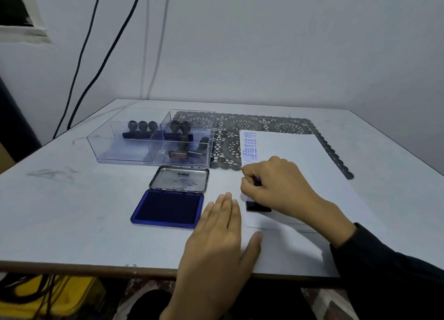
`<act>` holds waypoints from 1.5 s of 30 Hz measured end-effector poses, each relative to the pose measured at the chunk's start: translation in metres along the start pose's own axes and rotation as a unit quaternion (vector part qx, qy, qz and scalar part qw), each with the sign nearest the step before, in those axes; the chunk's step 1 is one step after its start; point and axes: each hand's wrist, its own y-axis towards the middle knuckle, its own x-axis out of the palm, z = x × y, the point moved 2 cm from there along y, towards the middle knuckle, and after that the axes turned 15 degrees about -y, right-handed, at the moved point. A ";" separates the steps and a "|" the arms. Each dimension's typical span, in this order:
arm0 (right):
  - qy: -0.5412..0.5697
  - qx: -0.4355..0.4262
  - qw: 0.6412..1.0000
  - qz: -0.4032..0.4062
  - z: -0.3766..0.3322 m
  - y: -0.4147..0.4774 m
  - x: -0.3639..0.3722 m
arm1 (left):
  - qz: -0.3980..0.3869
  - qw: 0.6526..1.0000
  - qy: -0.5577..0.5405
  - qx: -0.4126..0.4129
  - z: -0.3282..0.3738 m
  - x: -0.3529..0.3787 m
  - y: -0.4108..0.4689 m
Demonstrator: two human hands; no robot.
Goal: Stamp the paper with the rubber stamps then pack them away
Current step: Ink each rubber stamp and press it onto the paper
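A white paper [295, 156] lies on the table, with a column of blue "FRAGILE" prints [249, 146] down its left edge. My right hand [276, 187] is shut on a black rubber stamp [257, 207], whose base rests on the paper near the lower left corner. My left hand [221, 233] lies flat with fingers together, its thumb on the paper's near edge. An open blue ink pad [168, 209] with a raised metal lid [179, 178] sits left of the paper. A clear plastic organiser [101, 149] behind it holds several dark stamps [141, 127].
A dark lace placemat [276, 125] lies under the paper's far end. The table's front edge [84, 269] runs close to me. Black cables [79, 62] hang down the wall at the left. A yellow object [48, 295] sits on the floor below.
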 end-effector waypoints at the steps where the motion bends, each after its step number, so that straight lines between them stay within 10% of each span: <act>1: -0.002 0.005 1.000 -0.003 0.000 0.000 0.001 | -0.001 1.000 0.001 -0.002 0.000 0.001 0.000; 11: -0.061 0.000 0.998 -0.007 -0.007 -0.001 0.005 | -0.010 0.999 0.030 -0.015 0.002 0.001 0.000; 19: 0.121 0.086 0.989 -0.002 0.011 0.004 -0.001 | -0.004 0.999 0.037 -0.008 -0.001 0.003 -0.002; 24: 0.452 0.224 0.857 0.100 0.053 0.000 -0.020 | -0.022 1.000 0.015 -0.013 -0.002 -0.002 -0.001; 32: 0.530 0.383 0.738 0.166 0.132 -0.049 0.003 | -0.092 0.992 -0.082 -0.028 0.006 -0.018 0.018; 45: 0.577 0.416 0.686 0.154 0.133 -0.074 0.002 | -0.082 0.974 -0.194 -0.082 0.006 -0.018 0.019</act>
